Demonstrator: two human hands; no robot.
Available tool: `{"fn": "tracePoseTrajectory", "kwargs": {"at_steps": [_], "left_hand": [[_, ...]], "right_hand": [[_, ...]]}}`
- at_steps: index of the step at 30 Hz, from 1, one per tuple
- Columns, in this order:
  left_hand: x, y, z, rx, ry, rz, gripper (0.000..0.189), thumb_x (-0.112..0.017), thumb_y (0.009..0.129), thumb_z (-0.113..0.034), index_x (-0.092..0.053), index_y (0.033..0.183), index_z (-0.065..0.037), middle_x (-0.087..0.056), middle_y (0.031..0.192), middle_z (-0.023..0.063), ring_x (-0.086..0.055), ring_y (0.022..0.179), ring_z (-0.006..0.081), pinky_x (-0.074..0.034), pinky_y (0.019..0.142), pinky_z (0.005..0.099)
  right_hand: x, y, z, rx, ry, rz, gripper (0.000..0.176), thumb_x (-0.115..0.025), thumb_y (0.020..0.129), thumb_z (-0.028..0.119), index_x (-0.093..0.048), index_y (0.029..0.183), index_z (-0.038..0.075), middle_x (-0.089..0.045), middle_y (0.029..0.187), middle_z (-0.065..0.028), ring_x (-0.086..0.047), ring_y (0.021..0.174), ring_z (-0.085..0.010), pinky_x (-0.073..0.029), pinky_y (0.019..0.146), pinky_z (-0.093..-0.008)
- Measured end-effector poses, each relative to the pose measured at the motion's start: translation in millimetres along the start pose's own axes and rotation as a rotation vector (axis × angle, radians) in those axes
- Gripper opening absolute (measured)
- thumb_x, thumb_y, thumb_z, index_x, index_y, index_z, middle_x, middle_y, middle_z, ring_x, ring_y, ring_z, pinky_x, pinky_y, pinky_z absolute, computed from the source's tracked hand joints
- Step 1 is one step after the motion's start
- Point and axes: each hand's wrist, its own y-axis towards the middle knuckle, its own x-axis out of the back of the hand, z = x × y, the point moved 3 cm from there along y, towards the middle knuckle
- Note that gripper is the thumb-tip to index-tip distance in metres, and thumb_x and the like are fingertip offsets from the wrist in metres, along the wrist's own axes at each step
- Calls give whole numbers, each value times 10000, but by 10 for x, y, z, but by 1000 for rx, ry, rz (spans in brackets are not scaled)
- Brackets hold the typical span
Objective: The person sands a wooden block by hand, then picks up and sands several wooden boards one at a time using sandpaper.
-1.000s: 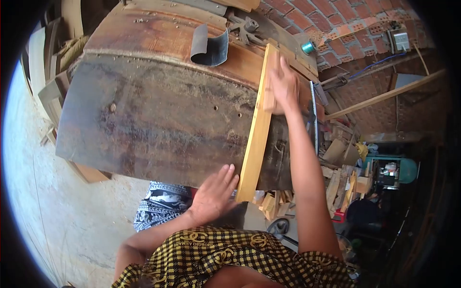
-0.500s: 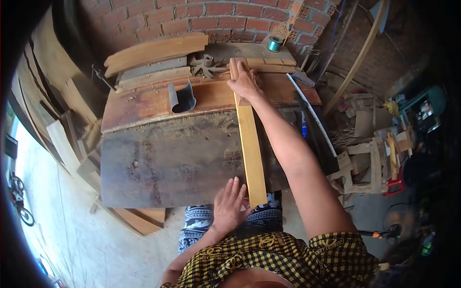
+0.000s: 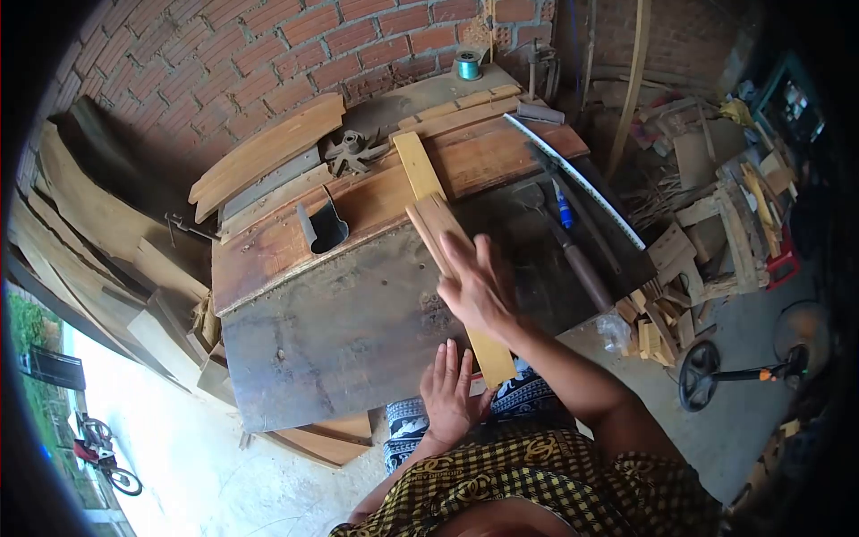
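Observation:
A long, pale yellow wooden strip point(image 3: 417, 164) lies lengthwise across the dark bench board, its near end close to my lap. On top of it rests a shorter brownish wooden block point(image 3: 428, 217), and my right hand point(image 3: 481, 288) grips that block from above, fingers along it and thumb at its left side. My left hand point(image 3: 450, 392) lies flat at the board's front edge, fingers stretched out, just left of the strip's near end. Its thumb is near the strip; whether it touches cannot be made out. The block's underside is hidden.
Right of the strip lie a dark-handled tool point(image 3: 582, 268), a blue pen point(image 3: 563, 208) and a white-edged ruler point(image 3: 582, 183). A curved metal sheet point(image 3: 324, 229), a star-shaped metal part point(image 3: 353, 152) and a thread spool point(image 3: 468, 65) sit farther back. Scrap wood point(image 3: 658, 331) lies at right.
My right hand has drawn the wooden block along the strip from its far end toward my body. The left hand stays flat by the near end. The view has turned.

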Motion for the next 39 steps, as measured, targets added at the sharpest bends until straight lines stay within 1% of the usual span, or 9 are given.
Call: {"fn": "tracePoseTrajectory", "kwargs": {"at_steps": [6,9,13,15,22,27,32,34,39], "left_hand": [[-37,-35,22,35,-60,-26,758,-722,819,-408,-466,1443,-62,-370,1549,218,-369,1431,352,-260,1128,488],[-4,-39,18,35,-15,-11,756,-719,828,-426,-473,1437,-52,-374,1550,206,-362,1438,332,-276,1128,480],[-29,-49,7,17,24,-13,752,-698,848,-476,-493,1421,-34,-395,1536,204,-373,1430,331,-284,1129,474],[-13,-30,-10,18,37,-33,749,-693,848,-491,-508,1410,-30,-406,1526,204,-384,1421,335,-286,1130,474],[-44,-52,29,-12,-41,-65,695,-696,848,-440,-514,1412,-76,-390,1533,213,-355,1437,341,-259,1132,483],[12,-24,6,-3,-21,7,654,-690,861,-418,-538,1393,-69,-443,1529,92,-351,1445,322,-305,1108,494],[31,-19,19,20,-8,45,644,-690,864,-421,-540,1393,-88,-437,1538,57,-323,1463,300,-284,1126,487],[49,-15,10,9,-19,54,642,-692,862,-421,-539,1397,-102,-432,1543,46,-325,1464,284,-272,1138,484],[35,-41,48,9,-51,84,650,-666,878,-420,-513,1427,-106,-404,1562,42,-304,1475,271,-238,1164,489]], "right_hand": [[-921,1639,-133,-179,0,-92,532,-631,847,278,-453,1299,60,-472,1199,-288,-576,1064,-448,-522,821,-535],[-904,1654,-51,-213,4,-24,531,-631,845,275,-451,1298,62,-472,1200,-284,-573,1072,-447,-519,852,-533],[-537,1039,-19,-162,-45,145,535,-623,850,279,-443,1316,86,-476,1195,-279,-571,1067,-448,-498,848,-564],[-293,414,-20,-24,-66,71,538,-615,854,279,-436,1329,100,-486,1166,-274,-577,1027,-438,-493,809,-561],[753,-1142,263,6,19,128,643,-684,786,148,-506,1399,77,-482,977,-221,-579,858,-398,-501,712,-484],[335,-471,153,-34,15,84,664,-685,787,192,-487,1414,106,-501,1050,-256,-582,910,-440,-509,763,-502],[-510,1009,-102,-173,-55,27,637,-603,835,301,-459,1433,134,-487,1256,-329,-572,1089,-500,-513,859,-560],[-751,1472,-162,-264,0,26,579,-629,835,278,-457,1359,100,-458,1214,-320,-535,1125,-493,-499,873,-554],[-721,1362,-199,-184,-79,66,663,-602,834,326,-452,1452,138,-474,1219,-284,-565,1081,-485,-495,900,-547]]}}
